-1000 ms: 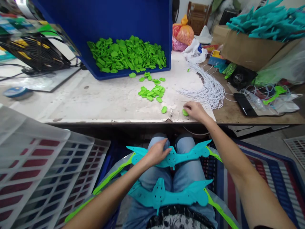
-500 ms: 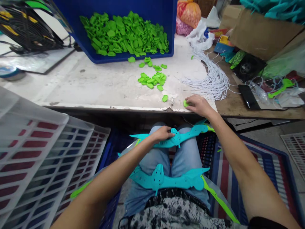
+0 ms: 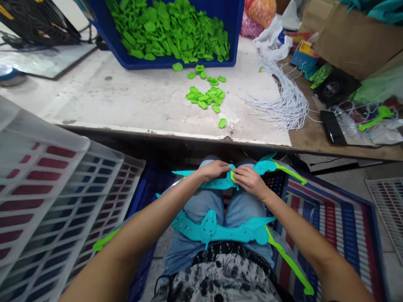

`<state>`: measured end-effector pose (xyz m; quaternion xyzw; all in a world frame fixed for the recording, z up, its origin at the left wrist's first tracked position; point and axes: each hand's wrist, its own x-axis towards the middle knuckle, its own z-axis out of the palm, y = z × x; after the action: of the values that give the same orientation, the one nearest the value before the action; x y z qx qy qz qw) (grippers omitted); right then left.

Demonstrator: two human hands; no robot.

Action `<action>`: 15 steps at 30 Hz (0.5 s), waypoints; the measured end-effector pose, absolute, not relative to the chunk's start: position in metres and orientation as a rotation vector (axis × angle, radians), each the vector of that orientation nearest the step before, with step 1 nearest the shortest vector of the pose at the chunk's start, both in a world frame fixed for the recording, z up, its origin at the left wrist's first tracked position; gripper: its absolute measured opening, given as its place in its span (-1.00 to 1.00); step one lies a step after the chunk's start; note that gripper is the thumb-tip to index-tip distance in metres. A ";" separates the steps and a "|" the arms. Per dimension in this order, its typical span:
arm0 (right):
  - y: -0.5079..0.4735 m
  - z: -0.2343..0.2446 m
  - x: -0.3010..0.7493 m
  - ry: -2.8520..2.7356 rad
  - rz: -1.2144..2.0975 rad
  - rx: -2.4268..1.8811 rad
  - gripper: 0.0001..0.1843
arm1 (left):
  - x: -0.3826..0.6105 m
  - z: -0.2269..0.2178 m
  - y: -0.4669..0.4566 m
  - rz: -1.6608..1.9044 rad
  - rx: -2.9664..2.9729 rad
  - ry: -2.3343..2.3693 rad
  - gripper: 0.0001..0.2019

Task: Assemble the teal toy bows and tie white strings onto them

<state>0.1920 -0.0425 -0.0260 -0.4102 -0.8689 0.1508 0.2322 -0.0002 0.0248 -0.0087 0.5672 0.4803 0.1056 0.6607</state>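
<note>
Across my knees lies a turquoise plastic wing-shaped part (image 3: pixel 217 183) with a green strip on its right end. My left hand (image 3: pixel 215 169) grips it near its raised middle. Fingers closed, my right hand (image 3: pixel 252 181) presses a small green plastic piece (image 3: pixel 233 175) against that middle; whether the piece is seated I cannot tell. On my lap, closer to my body, rests a second turquoise wing-shaped part (image 3: pixel 220 231), with a green strip (image 3: pixel 289 262) running off its right end. Its raised middle shows small dark holes.
A blue bin (image 3: pixel 126 62) full of small green pieces lies on its side on the white table (image 3: pixel 132 105). Loose green pieces (image 3: pixel 206 98) and a bundle of white cords (image 3: pixel 289 105) lie before it. White plastic baskets (image 3: pixel 59 184) stand at left; a phone (image 3: pixel 333 128) lies right.
My right hand has come back from the table edge to the far turquoise part, bringing a small green piece. My left hand stays on that part. The view has shifted slightly.
</note>
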 end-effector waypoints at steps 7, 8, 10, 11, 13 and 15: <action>-0.048 -0.028 0.186 -2.197 0.575 -1.192 -0.79 | -0.002 -0.013 0.022 0.220 1.341 1.018 -0.59; -0.049 -0.030 0.185 -2.123 0.607 -1.240 -0.80 | -0.001 -0.015 0.021 0.227 1.341 1.041 -0.60; -0.048 -0.032 0.183 -1.971 0.682 -1.387 -0.71 | 0.001 -0.017 0.019 0.242 1.321 1.086 -0.64; -0.046 -0.031 0.183 -1.929 0.732 -1.462 -0.60 | 0.003 -0.017 0.018 0.247 1.298 1.100 -0.66; -0.040 -0.029 0.183 -1.956 0.838 -1.591 -0.39 | 0.006 -0.018 0.015 0.262 1.252 1.120 -0.70; -0.032 -0.025 0.182 -2.082 0.902 -1.694 -0.32 | 0.008 -0.018 0.014 0.283 1.238 1.130 -0.73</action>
<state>0.1824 -0.0315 -0.0247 -0.5910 -0.7266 0.3146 0.1545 0.0084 0.0139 -0.0182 0.5472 0.4993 0.1251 0.6600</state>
